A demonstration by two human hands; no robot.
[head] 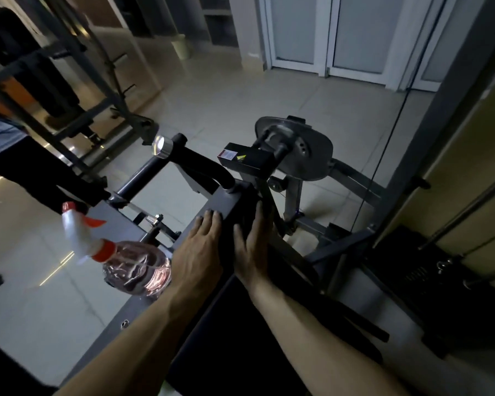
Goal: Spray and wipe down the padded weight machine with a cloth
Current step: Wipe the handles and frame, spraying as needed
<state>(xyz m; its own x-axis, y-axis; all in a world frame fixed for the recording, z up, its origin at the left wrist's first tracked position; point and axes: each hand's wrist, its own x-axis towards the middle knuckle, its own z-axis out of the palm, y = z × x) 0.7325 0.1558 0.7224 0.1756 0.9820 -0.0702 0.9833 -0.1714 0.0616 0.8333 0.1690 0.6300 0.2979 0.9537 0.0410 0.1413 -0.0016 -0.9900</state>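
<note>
The weight machine's grey frame and its dark padded part fill the lower middle. My left hand lies flat on the top of the frame, fingers straight. My right hand presses, fingers straight, against a dark surface between the two hands; whether that is a cloth or the pad I cannot tell in the dim light. A clear spray bottle with a white and orange trigger head lies on its side on the frame, just left of my left hand.
A black handle with a chrome cap curves up ahead of my hands. Beyond it is a round metal cam plate. A thin cable and the weight stack stand at the right. Another person and a metal rack are at the left.
</note>
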